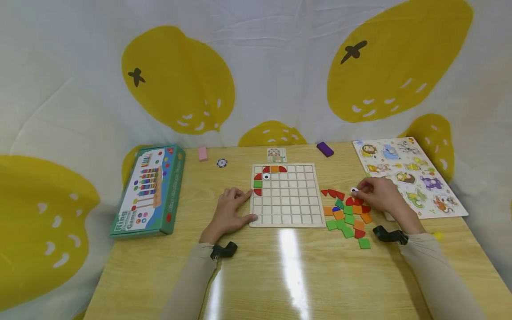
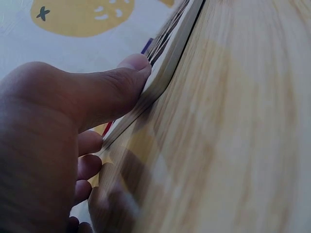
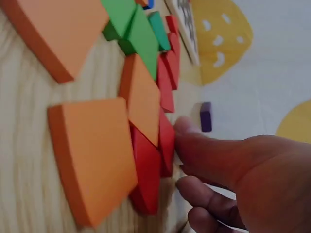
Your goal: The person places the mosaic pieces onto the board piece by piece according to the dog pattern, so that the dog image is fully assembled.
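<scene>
Behind everything we note a white curtain point(image 1: 276, 75) printed with large yellow lemons; before it, a wood-grain table point(image 1: 248, 284). On the right side lies an animal puzzle board point(image 1: 408, 178), on the left a teal game box point(image 1: 176, 195) lettered "Ring". Between them the grid board point(image 1: 288, 200) lies flat, partly filled: a red tile, an orange tile point(image 1: 274, 169) and another red tile along the far row; red, green and red again down the left column; a round eye piece point(image 1: 264, 176) beside the uppermost of these. Hands well apart. The left hand point(image 1: 228, 212) has thumb and forefinger spread, touching the board's left side — the left wrist view shows the thumb over its edge near a corner. The right hand point(image 1: 379, 194) is at the far side of the loose tiles point(image 1: 349, 219), green, orange and red, some overlapping, just right of the board. Beyond the board we log a small picture card point(image 1: 276, 155), a purple block point(image 1: 325, 150), a pink block point(image 1: 202, 154) and a round chip point(image 1: 222, 163). Smallest: a second eye piece point(image 1: 354, 190) — pinched in the right fingertips, hidden in the right wrist view.
</scene>
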The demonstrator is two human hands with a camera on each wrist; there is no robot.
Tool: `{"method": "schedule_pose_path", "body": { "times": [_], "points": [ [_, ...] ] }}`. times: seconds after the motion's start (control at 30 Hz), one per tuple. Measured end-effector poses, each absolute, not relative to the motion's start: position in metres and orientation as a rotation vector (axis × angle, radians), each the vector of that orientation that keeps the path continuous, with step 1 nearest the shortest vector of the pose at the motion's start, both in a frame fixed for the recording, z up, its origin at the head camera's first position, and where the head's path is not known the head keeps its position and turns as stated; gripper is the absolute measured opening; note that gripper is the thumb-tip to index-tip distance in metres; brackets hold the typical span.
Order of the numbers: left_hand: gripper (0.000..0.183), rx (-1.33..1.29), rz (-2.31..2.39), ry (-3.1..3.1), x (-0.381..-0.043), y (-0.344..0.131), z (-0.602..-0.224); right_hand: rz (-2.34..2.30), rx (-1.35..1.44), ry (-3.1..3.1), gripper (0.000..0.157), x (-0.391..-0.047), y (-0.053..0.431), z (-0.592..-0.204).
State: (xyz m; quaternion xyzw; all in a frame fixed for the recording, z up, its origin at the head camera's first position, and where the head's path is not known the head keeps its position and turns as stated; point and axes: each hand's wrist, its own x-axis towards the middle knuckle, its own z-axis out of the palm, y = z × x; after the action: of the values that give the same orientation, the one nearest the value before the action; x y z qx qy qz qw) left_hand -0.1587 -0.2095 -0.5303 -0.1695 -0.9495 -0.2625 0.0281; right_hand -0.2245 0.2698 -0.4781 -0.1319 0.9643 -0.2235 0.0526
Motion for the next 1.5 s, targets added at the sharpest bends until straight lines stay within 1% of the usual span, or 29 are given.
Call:
{"method": "schedule_pose_path", "body": {
  "times": [0.1,0.17,0.27,0.4,0.53,0.7,0.87,1.03,1.13,1.3,1.5],
  "points": [
    [0.083,-0.526,-0.828,-2.925,-0.158,-0.210,-0.531,-0.706,-0.473,2.935,0.025,-0.227,0.265,-0.481],
    [0.083,-0.534,-0.827,-2.915,-0.158,-0.209,-0.530,-0.721,-0.554,2.944,0.022,-0.229,0.263,-0.482],
    [0.083,-0.547,-0.819,-2.903,-0.159,-0.209,-0.531,-0.758,-0.572,2.937,0.031,-0.231,0.262,-0.482],
    [0.084,-0.561,-0.796,-2.899,-0.160,-0.210,-0.533,-0.793,-0.429,2.924,0.039,-0.230,0.261,-0.484],
    [0.083,-0.567,-0.791,-2.882,-0.160,-0.211,-0.532,-0.802,-0.403,2.928,0.035,-0.230,0.257,-0.486],
    [0.083,-0.562,-0.795,-2.882,-0.159,-0.211,-0.531,-0.795,-0.517,2.948,0.028,-0.233,0.256,-0.490],
    [0.083,-0.551,-0.800,-2.899,-0.158,-0.210,-0.531,-0.962,-0.767,3.084,0.021,-0.238,0.247,-0.491],
    [0.083,-0.540,-0.809,-2.899,-0.158,-0.211,-0.531,-1.162,-1.009,3.195,0.028,-0.251,0.219,-0.478],
    [0.083,-0.531,-0.799,-2.905,-0.158,-0.213,-0.533,-1.232,-1.095,3.175,0.029,-0.260,0.194,-0.470],
    [0.083,-0.535,-0.809,-2.905,-0.159,-0.213,-0.533,-1.237,-1.120,3.099,0.026,-0.269,0.154,-0.471],
    [0.083,-0.530,-0.789,-2.924,-0.160,-0.212,-0.534,-1.151,-1.132,3.023,0.023,-0.283,0.115,-0.488]
  ]
}}
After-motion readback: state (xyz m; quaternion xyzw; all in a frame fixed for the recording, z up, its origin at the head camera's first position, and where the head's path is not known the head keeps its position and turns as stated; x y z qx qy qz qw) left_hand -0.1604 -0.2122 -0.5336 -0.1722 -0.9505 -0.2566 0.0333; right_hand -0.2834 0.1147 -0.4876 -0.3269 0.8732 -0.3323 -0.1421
